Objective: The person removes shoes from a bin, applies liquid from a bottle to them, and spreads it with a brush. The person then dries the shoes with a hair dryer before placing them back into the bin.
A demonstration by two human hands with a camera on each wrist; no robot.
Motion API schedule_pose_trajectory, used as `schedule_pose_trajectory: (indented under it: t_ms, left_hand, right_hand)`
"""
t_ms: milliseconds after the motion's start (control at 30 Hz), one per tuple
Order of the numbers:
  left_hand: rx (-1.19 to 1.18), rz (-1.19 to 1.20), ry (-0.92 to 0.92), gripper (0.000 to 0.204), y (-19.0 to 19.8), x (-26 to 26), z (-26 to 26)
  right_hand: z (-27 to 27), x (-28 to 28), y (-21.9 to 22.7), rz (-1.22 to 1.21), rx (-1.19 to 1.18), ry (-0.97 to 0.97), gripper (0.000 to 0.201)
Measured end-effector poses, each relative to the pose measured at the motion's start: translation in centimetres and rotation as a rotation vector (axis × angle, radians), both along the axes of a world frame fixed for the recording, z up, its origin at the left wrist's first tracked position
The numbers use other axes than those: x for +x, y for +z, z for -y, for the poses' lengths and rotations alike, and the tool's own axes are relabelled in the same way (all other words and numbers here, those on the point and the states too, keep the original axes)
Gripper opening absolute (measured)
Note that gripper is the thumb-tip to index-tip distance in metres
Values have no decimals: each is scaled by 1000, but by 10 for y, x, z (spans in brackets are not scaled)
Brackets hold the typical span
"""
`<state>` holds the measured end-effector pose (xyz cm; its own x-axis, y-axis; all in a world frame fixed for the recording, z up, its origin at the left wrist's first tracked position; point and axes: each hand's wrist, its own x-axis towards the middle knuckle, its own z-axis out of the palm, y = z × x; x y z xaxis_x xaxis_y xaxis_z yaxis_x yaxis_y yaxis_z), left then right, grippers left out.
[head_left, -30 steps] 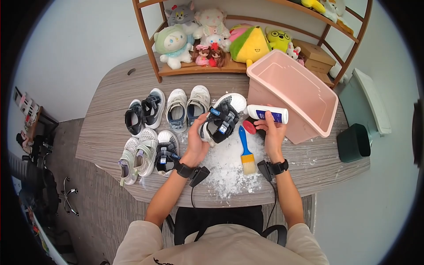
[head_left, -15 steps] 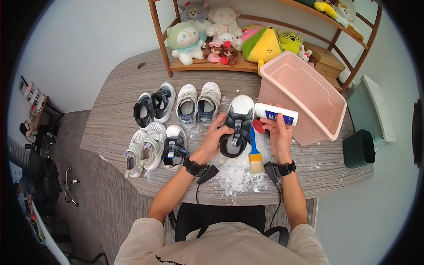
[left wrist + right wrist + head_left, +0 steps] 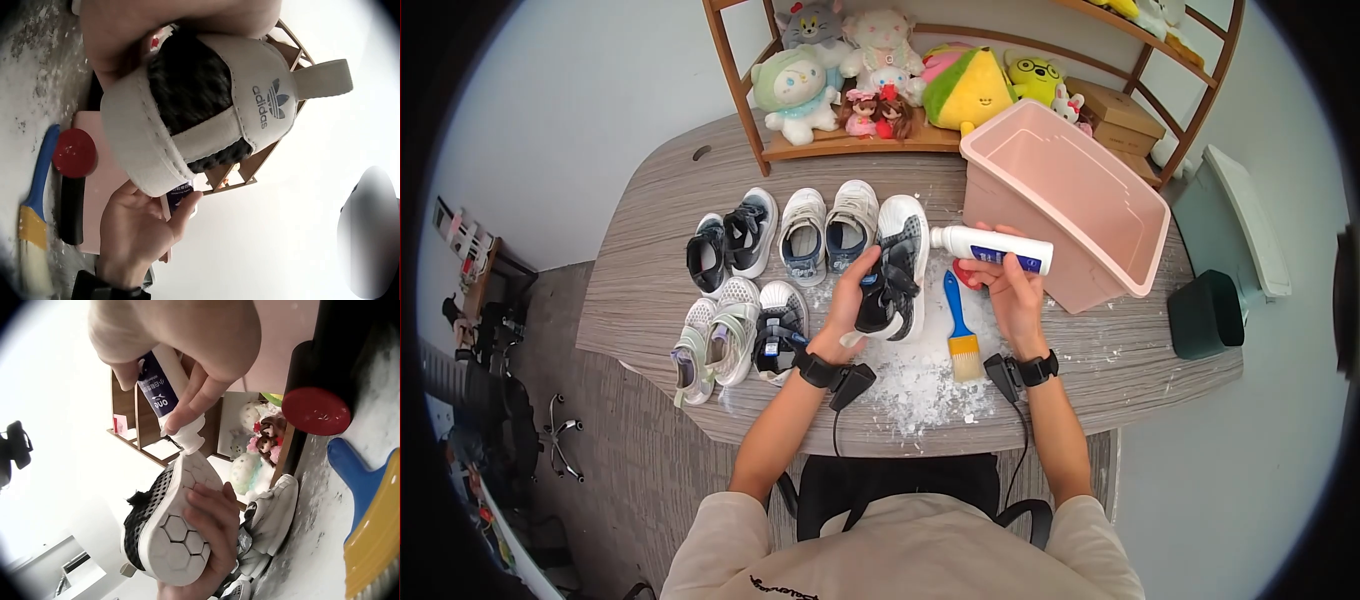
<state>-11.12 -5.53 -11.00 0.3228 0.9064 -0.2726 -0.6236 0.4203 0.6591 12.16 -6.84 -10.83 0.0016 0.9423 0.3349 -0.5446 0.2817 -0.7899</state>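
Observation:
My left hand (image 3: 840,318) holds a black and white strapped sneaker (image 3: 892,262) around its side, toe pointing away. In the left wrist view its white heel (image 3: 262,94) shows an adidas mark; in the right wrist view the fingers spread across its patterned sole (image 3: 178,540). My right hand (image 3: 1022,308) grips a white bottle (image 3: 990,246) with a blue label, tilted sideways. The bottle's white nozzle end (image 3: 189,437) is right at the sneaker's sole edge near the toe. A blue-handled brush (image 3: 960,318) lies between the hands, beside a black cylinder with a red end (image 3: 315,412).
White flakes (image 3: 920,395) cover the table around the brush. Several other shoes (image 3: 745,245) stand to the left, with a similar strapped sneaker (image 3: 780,335) among them. A pink bin (image 3: 1050,225) stands at the right, before a wooden shelf (image 3: 800,150) of plush toys.
My left hand has turned the sneaker from pointing right to pointing away and tipped it onto its side. The bottle stays in my right hand, its nozzle end kept close to the sneaker.

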Motion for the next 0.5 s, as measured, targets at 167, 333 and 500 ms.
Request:
schedule_pose_trajectory:
  t_ms: [167, 333, 500]
  left_hand:
    - [-62, -2, 48, 34, 2, -2, -1]
    - [-110, 40, 74, 27, 17, -2, 5]
    - [-83, 60, 64, 26, 10, -4, 1]
  right_hand:
    - [4, -5, 1, 46, 2, 129, 43]
    - [5, -6, -2, 57, -12, 275, 44]
    - [2, -1, -1, 78, -20, 317, 45]
